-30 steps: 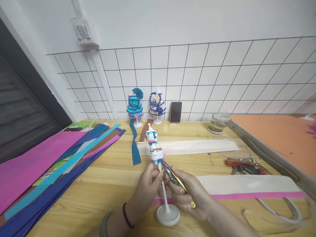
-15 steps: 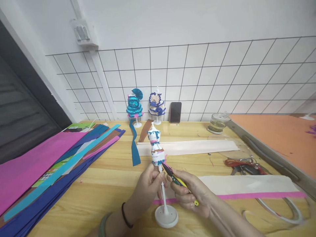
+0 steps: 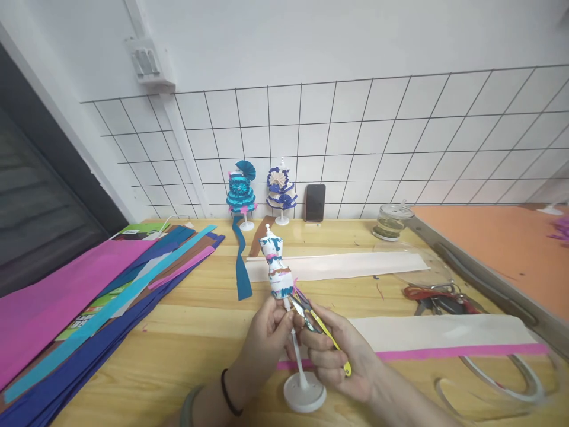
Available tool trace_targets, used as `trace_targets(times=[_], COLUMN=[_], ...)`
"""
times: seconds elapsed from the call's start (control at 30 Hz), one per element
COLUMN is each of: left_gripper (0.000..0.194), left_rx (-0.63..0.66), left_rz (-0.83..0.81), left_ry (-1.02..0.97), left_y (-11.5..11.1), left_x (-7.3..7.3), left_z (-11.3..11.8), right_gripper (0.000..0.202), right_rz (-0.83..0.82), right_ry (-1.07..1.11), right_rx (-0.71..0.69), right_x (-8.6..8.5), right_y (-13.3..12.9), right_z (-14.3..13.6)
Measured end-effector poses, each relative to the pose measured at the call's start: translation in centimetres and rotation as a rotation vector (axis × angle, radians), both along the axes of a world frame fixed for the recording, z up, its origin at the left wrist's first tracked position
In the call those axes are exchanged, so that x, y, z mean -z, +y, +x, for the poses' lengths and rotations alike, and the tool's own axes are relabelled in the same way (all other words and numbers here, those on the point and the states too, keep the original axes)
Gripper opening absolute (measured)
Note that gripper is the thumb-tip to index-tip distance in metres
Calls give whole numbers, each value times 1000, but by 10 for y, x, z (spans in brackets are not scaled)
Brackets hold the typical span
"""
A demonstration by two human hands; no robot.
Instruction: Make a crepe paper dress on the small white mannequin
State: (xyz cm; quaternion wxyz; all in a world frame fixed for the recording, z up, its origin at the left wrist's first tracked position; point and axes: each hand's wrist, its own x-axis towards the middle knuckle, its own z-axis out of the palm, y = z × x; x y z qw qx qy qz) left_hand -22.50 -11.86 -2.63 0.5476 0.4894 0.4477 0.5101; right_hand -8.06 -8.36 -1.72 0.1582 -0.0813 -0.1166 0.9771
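From the head view, we face a pale wood-grain tabletop (image 3: 195, 344) running back to a white wall with dark-lined tiles (image 3: 284, 139); a dark slatted panel (image 3: 40, 196) stands at left and a flat orange surface (image 3: 489, 249) lies at right. Pink, blue and brown flat strips (image 3: 66, 290) overlap along the left side. Near the back right stands a clear round lidded jar (image 3: 391, 228), partly filled with something greenish. Before us, a small white dress-form figurine (image 3: 279, 274) with teal, pink and brown scraps tilts left on its round-based stand (image 3: 304, 391). Our left hand (image 3: 268, 335) grips the pole; our right hand (image 3: 340, 353) grasps a yellow-handled metal tool (image 3: 326, 330), tips parted by the figurine's lower edge.
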Motion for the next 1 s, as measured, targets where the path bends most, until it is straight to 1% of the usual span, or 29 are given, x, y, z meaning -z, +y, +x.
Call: trace_targets(times=[0.07,0.13,0.2,0.23,0.3,0.4,0.43,0.47,0.5,0.53,0.57,0.67,0.7,0.73,0.8,0.9,1.0], left_gripper=[24,23,22,22,22,22,22,22,22,22,21,19,19,19,20,25,31], left_rx=[-9,-24,-31,-33,-38,-53,-55,-57,-60,-62,-59,-38,-38,-42,-51,-30,-22], left_rz=[7,12,14,9,-7,-21,-18,-13,-8,-2,5,25,29,32,28,-24,-86], left_ry=[4,27,49,54,67,104,116,124,125,123,118,88,75,59,9,-92,-157], left_y=[0,0,0,0,-1,-2,-3,-3,-2,-2,-1,-1,-1,-1,-1,0,4], left_x=[0,0,0,-1,-2,-3,-3,-3,-2,-1,0,3,3,3,2,-1,-1], left_z=[1,2,2,2,2,2,2,2,2,2,2,3,3,3,4,4,1], right_gripper=[25,26,29,30,34,38,38,38,38,38,37,35,34,33,33,32,32], right_rz=[5,28,98,173,421,902,1024,1096,1106,1044,917,405,281,202,157,237,314], right_ry=[11,-44,-182,-276,-470,-681,-723,-748,-752,-735,-694,-454,-375,-316,-278,-366,-485], right_rx=[-11,-1,37,74,204,472,541,584,593,563,491,184,114,77,76,145,173], right_x=[0,-2,-4,-5,-7,-10,-11,-11,-12,-12,-12,-13,-14,-15,-17,-20,-21], right_y=[0,0,-1,-1,-3,-5,-6,-7,-7,-7,-6,-3,-2,-1,-1,-4,-6], right_z=[0,0,1,1,1,-2,-4,-5,-5,-5,-5,-1,0,1,2,0,-2])
